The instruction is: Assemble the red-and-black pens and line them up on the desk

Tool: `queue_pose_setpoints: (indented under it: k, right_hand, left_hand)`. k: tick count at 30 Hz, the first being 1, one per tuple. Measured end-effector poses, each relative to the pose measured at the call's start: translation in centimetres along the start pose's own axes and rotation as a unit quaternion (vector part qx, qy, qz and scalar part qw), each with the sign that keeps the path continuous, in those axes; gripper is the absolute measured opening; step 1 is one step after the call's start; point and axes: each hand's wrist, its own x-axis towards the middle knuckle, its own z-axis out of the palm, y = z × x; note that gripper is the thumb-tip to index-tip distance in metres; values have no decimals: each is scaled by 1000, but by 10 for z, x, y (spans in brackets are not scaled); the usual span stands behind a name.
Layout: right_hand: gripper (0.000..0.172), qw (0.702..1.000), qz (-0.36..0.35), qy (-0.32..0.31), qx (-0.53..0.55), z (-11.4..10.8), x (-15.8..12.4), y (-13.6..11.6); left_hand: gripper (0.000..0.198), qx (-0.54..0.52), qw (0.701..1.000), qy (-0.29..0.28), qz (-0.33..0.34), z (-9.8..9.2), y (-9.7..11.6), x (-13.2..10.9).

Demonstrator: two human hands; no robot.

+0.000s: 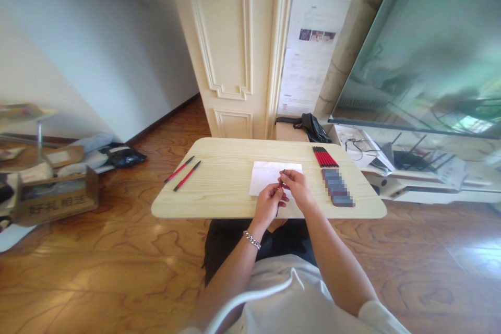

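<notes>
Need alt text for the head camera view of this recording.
Two hands hold a slim red-and-black pencil over a sheet of white paper on a pale wood table. Two similar pencils lie left; a row of red pencils and a pixelated block lie right.

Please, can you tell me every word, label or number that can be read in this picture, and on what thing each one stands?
"好礼相送" stands on the side of the cardboard box.
The wall poster has print too small to read.
The blurred stack on the table cannot be read.
The red pencils show no readable marks.
</notes>
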Motion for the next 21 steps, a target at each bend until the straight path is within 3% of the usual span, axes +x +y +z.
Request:
queue_pose_setpoints:
  k: [9,15,18,21]
  right_hand:
    - [38,1000,8,6,-28,-9,13,-19]
    - [39,994,-38,103,5,-16,41,-31]
    - [37,986,-29,88,-136,-14,47,-21]
    - [32,933,-28,73,-351,-3,42,-4]
  left_hand:
    - [39,3,1000,2,9,-1,-3,0]
    - [37,-9,1000,12,8,0,-2,-2]
    - [37,-32,999,36,21,0,-2,-3]
    - [38,-47,996,61,38,0,-2,-3]
